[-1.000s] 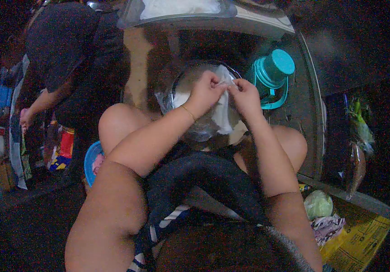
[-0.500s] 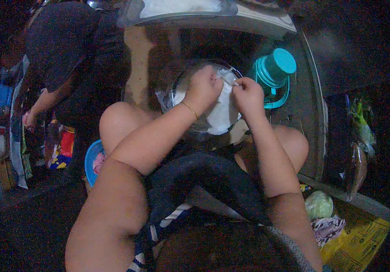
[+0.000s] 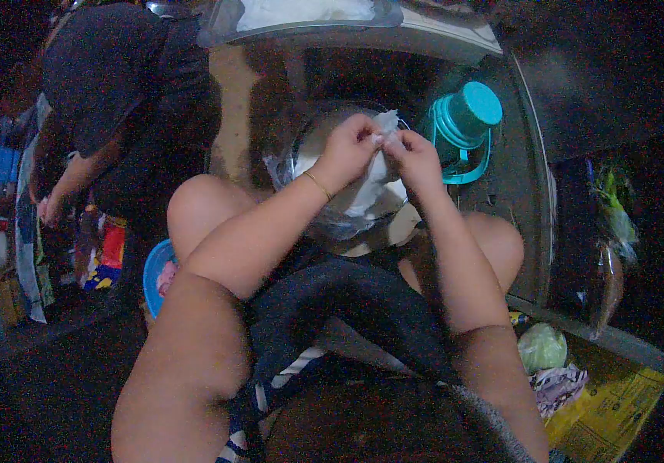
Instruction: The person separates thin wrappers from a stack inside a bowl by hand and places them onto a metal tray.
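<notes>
Between my knees stands a round container (image 3: 313, 143) with a shiny rim and clear plastic at its side. Above it hangs a small plastic bag (image 3: 370, 189) that looks filled with something white. My left hand (image 3: 351, 150) pinches the gathered neck of this bag, fingers closed. Right beside it, my right hand (image 3: 418, 160) also grips the gathered plastic with thumb and fingers. A tuft of the bag's top sticks up between both hands. Exactly how the plastic is twisted or looped at the fingertips is too blurred to make out.
At the top, a clear tray (image 3: 301, 19) holds white stuff. A turquoise bucket (image 3: 467, 127) stands right of my hands. A blue basin (image 3: 156, 270) sits by my left leg. A cabbage (image 3: 542, 349) lies lower right. Another person (image 3: 104, 85) bends at the left.
My hands have come closer together at the bag's neck, and the white tuft now pokes up higher between them. The filled part of the bag hangs slightly differently below.
</notes>
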`<state>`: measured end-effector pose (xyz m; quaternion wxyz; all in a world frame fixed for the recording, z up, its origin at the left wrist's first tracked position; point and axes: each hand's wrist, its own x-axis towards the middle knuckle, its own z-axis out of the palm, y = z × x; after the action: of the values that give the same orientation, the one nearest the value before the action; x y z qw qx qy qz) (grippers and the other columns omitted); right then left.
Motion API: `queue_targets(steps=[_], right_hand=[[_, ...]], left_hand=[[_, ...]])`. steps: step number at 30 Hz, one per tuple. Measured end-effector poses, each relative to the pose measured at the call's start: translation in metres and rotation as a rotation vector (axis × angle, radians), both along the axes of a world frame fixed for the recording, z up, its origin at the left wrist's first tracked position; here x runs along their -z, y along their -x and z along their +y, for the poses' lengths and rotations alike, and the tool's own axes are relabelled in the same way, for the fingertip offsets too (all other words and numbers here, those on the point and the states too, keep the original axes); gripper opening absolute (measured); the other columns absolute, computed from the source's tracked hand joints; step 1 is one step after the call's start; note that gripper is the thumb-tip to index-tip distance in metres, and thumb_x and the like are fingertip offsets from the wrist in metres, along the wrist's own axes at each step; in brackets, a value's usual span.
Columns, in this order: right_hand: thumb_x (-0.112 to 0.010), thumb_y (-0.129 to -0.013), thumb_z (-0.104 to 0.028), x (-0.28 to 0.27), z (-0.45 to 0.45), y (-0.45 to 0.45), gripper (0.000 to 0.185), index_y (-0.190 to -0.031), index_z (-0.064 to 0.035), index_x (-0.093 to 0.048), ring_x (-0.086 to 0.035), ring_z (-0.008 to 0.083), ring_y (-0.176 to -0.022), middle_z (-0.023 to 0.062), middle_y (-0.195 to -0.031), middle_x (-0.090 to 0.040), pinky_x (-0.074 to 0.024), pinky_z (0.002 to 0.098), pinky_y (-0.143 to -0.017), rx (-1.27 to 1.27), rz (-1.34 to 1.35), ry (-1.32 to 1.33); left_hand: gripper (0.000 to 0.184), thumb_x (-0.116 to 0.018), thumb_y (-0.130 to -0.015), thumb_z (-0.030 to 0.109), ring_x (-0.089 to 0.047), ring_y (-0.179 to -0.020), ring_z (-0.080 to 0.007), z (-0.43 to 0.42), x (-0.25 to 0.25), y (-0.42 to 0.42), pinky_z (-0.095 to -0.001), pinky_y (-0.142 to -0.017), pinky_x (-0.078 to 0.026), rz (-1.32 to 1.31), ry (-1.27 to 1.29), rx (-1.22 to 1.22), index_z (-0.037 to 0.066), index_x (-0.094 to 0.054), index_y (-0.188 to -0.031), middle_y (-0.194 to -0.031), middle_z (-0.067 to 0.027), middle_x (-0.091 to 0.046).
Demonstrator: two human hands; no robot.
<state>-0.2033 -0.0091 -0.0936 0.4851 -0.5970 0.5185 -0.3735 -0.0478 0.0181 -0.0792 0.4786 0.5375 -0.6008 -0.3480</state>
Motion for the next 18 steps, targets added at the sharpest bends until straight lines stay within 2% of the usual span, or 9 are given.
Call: queue_targets(steps=[1, 3, 6, 9, 12, 15, 16, 18], right_hand=[[-0.067, -0.078, -0.02, -0.002, 0.0, 0.002, 0.02, -0.085, -0.0015, -0.065, -0.061, 0.0212, -0.064, 0.0096, -0.074, -0.065, -0.0487, 0.035, -0.061, 0.011, -0.04, -0.045], [-0.066, -0.078, -0.019, 0.005, -0.008, 0.01, 0.018, -0.083, -0.0022, -0.066, -0.06, 0.0188, -0.062, 0.0085, -0.071, -0.064, -0.0478, 0.0342, -0.059, 0.025, -0.015, -0.06], [-0.066, -0.078, -0.019, 0.01, -0.012, 0.015, 0.016, -0.079, -0.003, -0.066, -0.058, 0.0162, -0.06, 0.0074, -0.067, -0.063, -0.0468, 0.0331, -0.057, 0.057, -0.024, -0.13], [-0.066, -0.078, -0.018, 0.009, -0.012, 0.013, 0.015, -0.077, -0.0034, -0.065, -0.057, 0.0155, -0.06, 0.0065, -0.067, -0.063, -0.0464, 0.033, -0.057, 0.067, -0.057, -0.164], [-0.065, -0.079, -0.017, 0.003, -0.008, 0.011, 0.014, -0.077, -0.0032, -0.064, -0.056, 0.016, -0.061, 0.0059, -0.069, -0.062, -0.046, 0.0325, -0.057, 0.03, -0.188, -0.19], [-0.063, -0.079, -0.015, -0.002, -0.002, 0.002, 0.012, -0.077, -0.0026, -0.062, -0.054, 0.0161, -0.061, 0.0059, -0.07, -0.06, -0.045, 0.0312, -0.058, -0.001, -0.318, -0.205], [-0.062, -0.078, -0.014, -0.001, -0.002, 0.001, 0.012, -0.077, -0.0023, -0.062, -0.054, 0.016, -0.061, 0.006, -0.07, -0.059, -0.0446, 0.0308, -0.058, -0.008, -0.353, -0.207], [-0.062, -0.077, -0.013, 0.004, -0.004, 0.002, 0.011, -0.076, -0.002, -0.06, -0.053, 0.0163, -0.061, 0.0063, -0.069, -0.058, -0.0439, 0.0306, -0.059, 0.014, -0.299, -0.161]], left_hand=[[0.012, -0.063, -0.084, 0.013, -0.059, -0.077, -0.0153, 0.001, -0.003, -0.001, -0.0286, -0.073, -0.049, -0.011, 0.0, -0.026, 0.005, -0.06, -0.092, -0.084, -0.0054, -0.063], [0.013, -0.064, -0.083, 0.014, -0.058, -0.077, -0.0152, 0.002, -0.007, -0.003, -0.0289, -0.072, -0.049, -0.034, -0.002, -0.079, 0.005, -0.06, -0.092, -0.084, -0.0054, -0.063], [0.015, -0.066, -0.08, 0.01, -0.055, -0.066, -0.0147, -0.003, -0.002, -0.005, -0.0288, -0.06, -0.047, 0.077, -0.158, -0.161, 0.002, -0.06, -0.091, -0.077, -0.0065, -0.059], [0.023, -0.068, -0.079, 0.015, -0.054, -0.065, -0.0137, -0.008, 0.009, -0.01, -0.0282, -0.058, -0.046, 0.127, -0.19, -0.171, 0.001, -0.059, -0.095, -0.077, -0.0063, -0.059], [0.03, -0.069, -0.079, 0.024, -0.056, -0.067, -0.0138, -0.005, -0.001, -0.009, -0.0296, -0.059, -0.047, 0.111, -0.291, -0.095, 0.001, -0.058, -0.097, -0.078, -0.0068, -0.061], [0.036, -0.069, -0.079, 0.028, -0.058, -0.07, -0.014, 0.003, -0.004, 0.004, -0.0313, -0.061, -0.048, 0.053, -0.112, -0.02, 0.002, -0.057, -0.101, -0.082, -0.0073, -0.062], [0.031, -0.069, -0.08, 0.029, -0.06, -0.079, -0.0195, 0.001, -0.001, 0.006, -0.0325, -0.071, -0.049, 0.072, -0.146, -0.008, 0.003, -0.061, -0.096, -0.087, -0.008, -0.064], [0.029, -0.069, -0.079, 0.029, -0.06, -0.076, -0.0208, 0.0, -0.004, 0.002, -0.0332, -0.069, -0.049, -0.057, -0.125, -0.041, 0.004, -0.062, -0.092, -0.084, -0.0098, -0.064]])
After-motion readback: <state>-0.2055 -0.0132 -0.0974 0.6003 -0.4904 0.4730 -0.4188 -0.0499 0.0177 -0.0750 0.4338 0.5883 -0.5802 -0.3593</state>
